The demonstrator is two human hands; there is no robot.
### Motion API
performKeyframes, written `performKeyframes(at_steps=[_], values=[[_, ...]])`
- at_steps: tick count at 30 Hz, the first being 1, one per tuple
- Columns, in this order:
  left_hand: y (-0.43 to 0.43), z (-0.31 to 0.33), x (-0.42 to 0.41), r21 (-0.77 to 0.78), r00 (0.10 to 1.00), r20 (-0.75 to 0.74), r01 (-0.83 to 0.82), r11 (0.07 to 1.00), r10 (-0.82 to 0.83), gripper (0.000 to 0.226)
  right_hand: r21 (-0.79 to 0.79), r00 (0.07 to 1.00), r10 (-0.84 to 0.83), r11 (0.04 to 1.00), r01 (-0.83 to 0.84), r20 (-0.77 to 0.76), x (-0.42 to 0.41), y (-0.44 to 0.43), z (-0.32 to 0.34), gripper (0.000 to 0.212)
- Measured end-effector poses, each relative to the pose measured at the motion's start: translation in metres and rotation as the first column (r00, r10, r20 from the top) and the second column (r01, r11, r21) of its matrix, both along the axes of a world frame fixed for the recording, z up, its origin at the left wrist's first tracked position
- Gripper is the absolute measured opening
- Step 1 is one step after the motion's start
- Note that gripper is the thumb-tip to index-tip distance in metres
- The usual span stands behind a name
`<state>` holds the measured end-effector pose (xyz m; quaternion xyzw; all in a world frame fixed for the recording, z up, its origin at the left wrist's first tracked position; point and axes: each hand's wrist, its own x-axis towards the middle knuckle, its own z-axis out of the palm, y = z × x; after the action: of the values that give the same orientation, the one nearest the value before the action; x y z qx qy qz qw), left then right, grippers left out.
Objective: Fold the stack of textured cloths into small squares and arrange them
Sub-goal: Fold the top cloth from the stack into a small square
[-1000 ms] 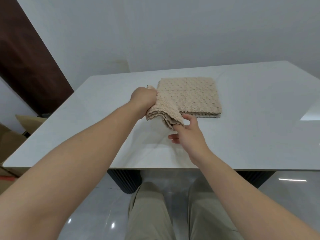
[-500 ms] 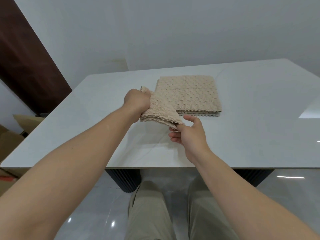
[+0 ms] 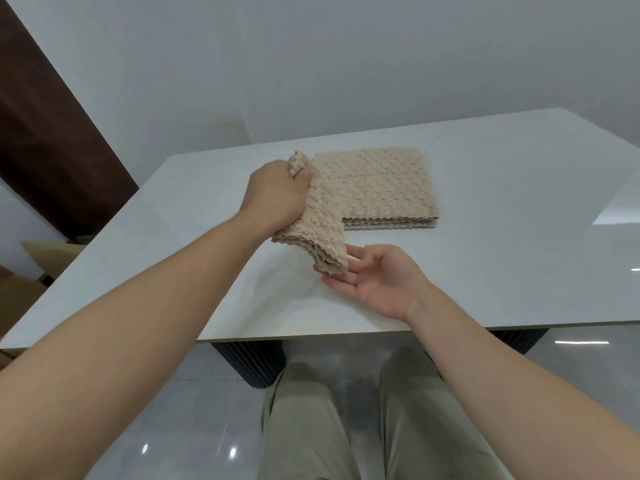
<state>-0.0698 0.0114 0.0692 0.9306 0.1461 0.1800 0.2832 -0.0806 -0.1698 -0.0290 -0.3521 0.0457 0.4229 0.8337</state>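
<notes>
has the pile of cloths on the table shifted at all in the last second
No. The pile of cloths lies in the same place against the far edge of the table as before.

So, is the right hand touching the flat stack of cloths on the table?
Apart. The head view shows bare table between the right hand and the near edge of the stack of cloths.

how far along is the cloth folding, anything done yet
Done: nothing visible, no small folded squares lie on the table. In hand: the left hand grips a layered bundle above the table, the open right hand under its hanging corner. Left: folding that bundle and the flat stack, then arranging them.
</notes>
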Motion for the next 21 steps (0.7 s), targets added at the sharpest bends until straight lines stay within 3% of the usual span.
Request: performKeyframes(at_steps=[3, 7, 10, 13, 15, 21], values=[[-0.012, 0.003, -0.002, 0.054, 0.999, 0.014, 0.047, 0.997, -0.048, 0.04, -0.061, 0.997, -0.058, 0.997, 0.055, -0.055, 0.01, 0.0, 0.007, 0.052], [-0.025, -0.003, 0.0, 0.057, 0.996, 0.027, 0.085, 0.995, -0.087, 0.041, -0.228, 0.993, -0.084, 0.969, 0.1, 0.08, 0.017, 0.006, 0.019, 0.055], [-0.03, -0.011, 0.007, 0.015, 0.996, 0.043, 0.072, 0.997, -0.072, 0.041, -0.443, 0.941, -0.176, 0.846, 0.295, 0.291, 0.019, 0.005, 0.021, 0.047], [-0.039, -0.021, 0.012, -0.03, 0.998, 0.05, 0.032, 0.999, -0.031, 0.044, -0.55, 0.802, -0.143, 0.658, 0.515, 0.579, 0.03, -0.004, 0.019, 0.055], [-0.046, -0.034, 0.018, -0.127, 1.0, 0.017, 0.007, 0.992, -0.005, 0.043, -0.572, 0.733, -0.097, 0.561, 0.599, 0.673, 0.039, -0.015, 0.018, 0.054], [-0.085, -0.058, 0.03, -0.481, 0.999, -0.051, -0.014, 0.877, -0.012, 0.046, -0.601, 0.67, 0.006, 0.448, 0.662, 0.743, 0.059, -0.063, 0.013, 0.046]])
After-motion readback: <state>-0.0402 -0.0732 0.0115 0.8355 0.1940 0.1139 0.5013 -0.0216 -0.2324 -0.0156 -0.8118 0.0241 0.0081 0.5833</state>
